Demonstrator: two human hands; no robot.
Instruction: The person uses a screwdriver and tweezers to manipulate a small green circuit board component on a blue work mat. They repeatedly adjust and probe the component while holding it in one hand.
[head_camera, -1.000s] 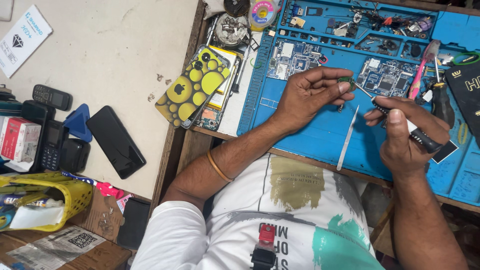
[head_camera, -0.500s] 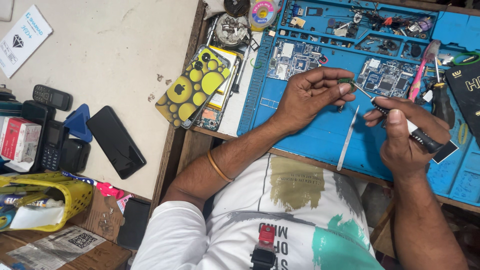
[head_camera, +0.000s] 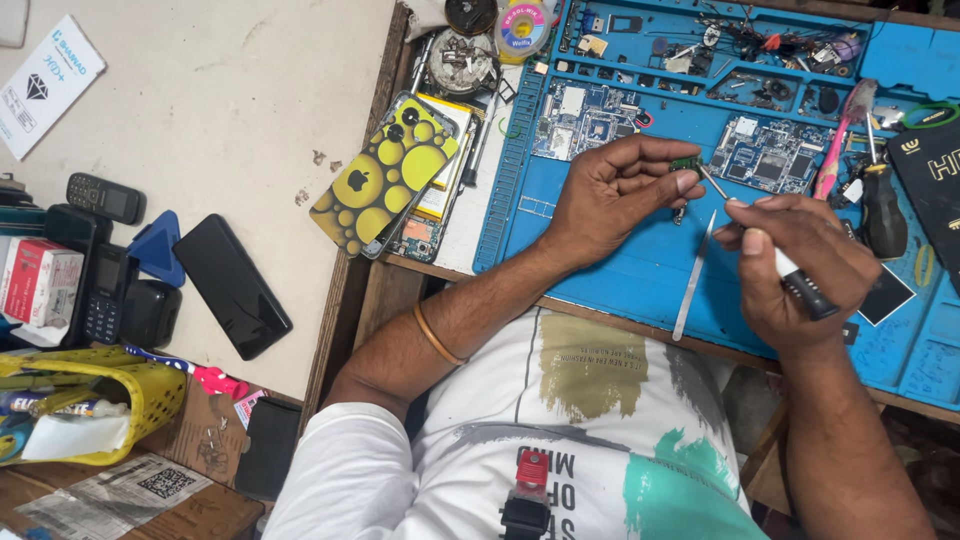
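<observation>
The step in hand looked like fine work on a small green part (head_camera: 686, 163). The left hand (head_camera: 625, 195) held it above the far middle of the blue repair mat (head_camera: 620, 290), its grip pinching the part between thumb and forefinger. The right hand (head_camera: 790, 265), just to the right, had its grip closed around the black-and-white handle of a precision driver (head_camera: 800, 285), whose thin tip pointed left and met the part, or came very close to it. Whether the tip sat in a screw could not be told. By my judgement, the next move called for a steady pinch and light, straight pressure along the driver, since so small a piece could easily slip out and drop among the clutter. A pair of tweezers (head_camera: 693, 275) lay on the mat between the hands, near at reach.

As for packages and labels, a white leaflet (head_camera: 45, 80) with dark print lay tilted at the far left of the pale bench (head_camera: 230, 110). A red-and-white box (head_camera: 35, 280) stood at the left edge. A sheet with a square code (head_camera: 130, 490) lay at the near left, below a yellow basket (head_camera: 150, 390). A round spool with a purple-and-yellow label (head_camera: 522, 25) sat at the far edge, and a black card with pale lettering (head_camera: 930, 165) lay at the far right.
</observation>
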